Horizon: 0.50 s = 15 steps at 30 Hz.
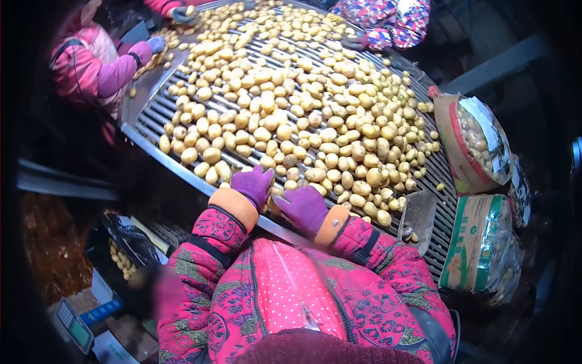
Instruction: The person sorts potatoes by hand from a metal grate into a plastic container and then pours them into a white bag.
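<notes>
My left hand, in a purple glove with an orange cuff, is at the near edge of a slatted metal sorting table. Its fingers are curled downward among the potatoes, and what they grip is hidden. Just right of it is my right hand, gloved the same way, with its fingers bent toward the left hand. A potato shows at its fingertips, partly covered by the glove. Loose potatoes of mixed sizes lie heaped beyond both hands.
A metal scoop-like plate lies on the slats at right. Filled potato bags and a green-white bag stand along the right side. Co-workers reach over the far edges. A scale display is at lower left.
</notes>
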Tool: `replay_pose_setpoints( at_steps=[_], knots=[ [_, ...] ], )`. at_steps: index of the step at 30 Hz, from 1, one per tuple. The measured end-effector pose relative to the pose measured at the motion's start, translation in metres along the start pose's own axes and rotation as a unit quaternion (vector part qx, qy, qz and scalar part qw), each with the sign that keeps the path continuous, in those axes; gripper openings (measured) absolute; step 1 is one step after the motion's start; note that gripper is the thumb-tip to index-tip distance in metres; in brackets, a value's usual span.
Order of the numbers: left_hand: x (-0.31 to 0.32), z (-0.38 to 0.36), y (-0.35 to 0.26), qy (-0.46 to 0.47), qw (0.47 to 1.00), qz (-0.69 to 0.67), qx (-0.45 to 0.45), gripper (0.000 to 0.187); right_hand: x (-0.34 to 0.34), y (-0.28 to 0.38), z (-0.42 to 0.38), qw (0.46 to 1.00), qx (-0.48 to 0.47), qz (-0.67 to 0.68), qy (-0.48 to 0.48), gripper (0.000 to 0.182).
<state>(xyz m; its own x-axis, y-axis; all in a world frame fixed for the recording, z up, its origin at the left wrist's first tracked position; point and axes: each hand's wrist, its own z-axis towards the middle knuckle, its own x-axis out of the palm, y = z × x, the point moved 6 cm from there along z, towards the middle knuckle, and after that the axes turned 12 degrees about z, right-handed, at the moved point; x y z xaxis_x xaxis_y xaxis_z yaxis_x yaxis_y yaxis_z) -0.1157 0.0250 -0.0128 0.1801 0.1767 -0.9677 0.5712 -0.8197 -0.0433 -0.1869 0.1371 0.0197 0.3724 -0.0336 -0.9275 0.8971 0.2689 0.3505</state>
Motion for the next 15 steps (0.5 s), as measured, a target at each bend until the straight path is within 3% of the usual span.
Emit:
replay_pose_setpoints(
  at_steps=[2, 4, 7, 9, 12, 14, 15],
  knots=[
    [0.0, 0.016, -0.002, 0.032, 0.999, 0.023, -0.01, 0.033, 0.008, -0.009, 0.003, 0.999, 0.031, -0.015, 0.006, 0.024],
    [0.003, 0.025, 0.004, 0.066, 0.997, 0.04, -0.031, 0.033, 0.014, -0.01, 0.005, 0.999, 0.0, -0.036, 0.011, 0.023],
    [0.003, 0.025, 0.009, 0.094, 0.995, 0.039, 0.008, 0.028, 0.002, -0.02, 0.005, 1.0, 0.001, 0.009, 0.023, 0.028],
    [-0.007, 0.015, 0.013, 0.064, 0.998, 0.001, 0.005, 0.028, -0.002, -0.034, 0.002, 0.992, 0.055, 0.083, 0.077, 0.033],
    [-0.01, 0.011, 0.024, 0.053, 0.997, -0.06, 0.011, 0.03, -0.015, -0.046, -0.007, 0.98, 0.055, 0.193, -0.015, 0.031],
    [-0.008, 0.009, 0.036, -0.004, 0.987, -0.159, 0.016, 0.037, -0.016, -0.051, -0.012, 0.975, 0.081, 0.208, -0.011, 0.031],
    [-0.007, 0.007, 0.045, -0.092, 0.98, -0.176, 0.021, 0.044, -0.019, -0.053, -0.013, 0.965, 0.089, 0.244, -0.037, 0.033]
  ],
)
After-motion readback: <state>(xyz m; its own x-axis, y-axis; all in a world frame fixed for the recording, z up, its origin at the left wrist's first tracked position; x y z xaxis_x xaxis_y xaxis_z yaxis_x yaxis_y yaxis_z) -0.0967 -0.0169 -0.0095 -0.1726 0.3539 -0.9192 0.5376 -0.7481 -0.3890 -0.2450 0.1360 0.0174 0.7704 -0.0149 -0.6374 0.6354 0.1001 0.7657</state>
